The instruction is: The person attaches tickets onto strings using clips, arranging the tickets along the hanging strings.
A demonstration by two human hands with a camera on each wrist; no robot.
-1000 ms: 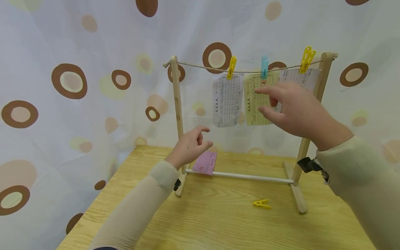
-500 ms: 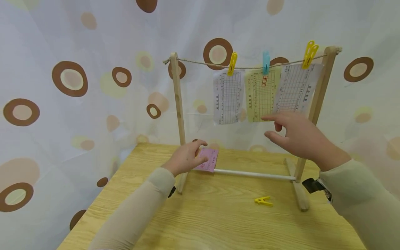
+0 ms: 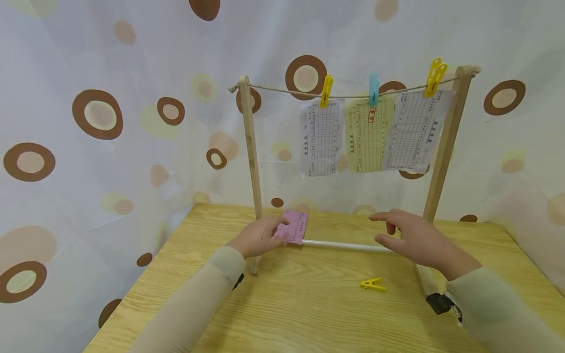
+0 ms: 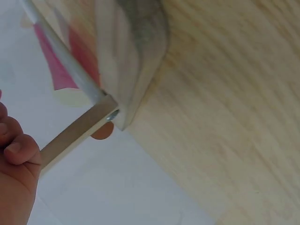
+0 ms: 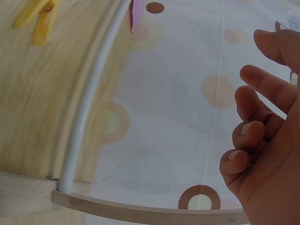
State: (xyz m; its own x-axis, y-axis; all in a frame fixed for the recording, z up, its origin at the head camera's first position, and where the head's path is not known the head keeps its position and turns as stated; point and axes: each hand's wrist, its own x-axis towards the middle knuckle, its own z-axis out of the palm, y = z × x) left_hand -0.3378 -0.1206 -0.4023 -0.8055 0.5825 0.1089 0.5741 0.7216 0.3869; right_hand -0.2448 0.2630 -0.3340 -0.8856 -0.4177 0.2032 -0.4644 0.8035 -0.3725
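My left hand [image 3: 258, 237] is at the left post of a small wooden drying rack, its loosely bent fingers in front of the left edge of a pink printed slip [image 3: 296, 226]. In the left wrist view the slip [image 4: 58, 75] appears apart from the fingers, beyond the white rod. My right hand [image 3: 412, 240] hovers by the rod's right end, thumb and forefinger apart with nothing between them. On the table in front of the rack lies a yellow clothespin [image 3: 373, 284]. The right wrist view shows that same clothespin [image 5: 42, 18] at its upper left.
Above, a string [image 3: 287, 91] joins the posts. A yellow peg [image 3: 326, 91] holds a white slip [image 3: 321, 139], a blue peg [image 3: 373, 90] a yellow-green slip [image 3: 368, 137], and yellow pegs [image 3: 434, 78] another white slip [image 3: 417, 132]. A white rod [image 3: 340, 244] spans the rack's base.
My right hand has dropped from in front of the hanging slips to near the rod. The left hand has come down to the pink slip's left edge.
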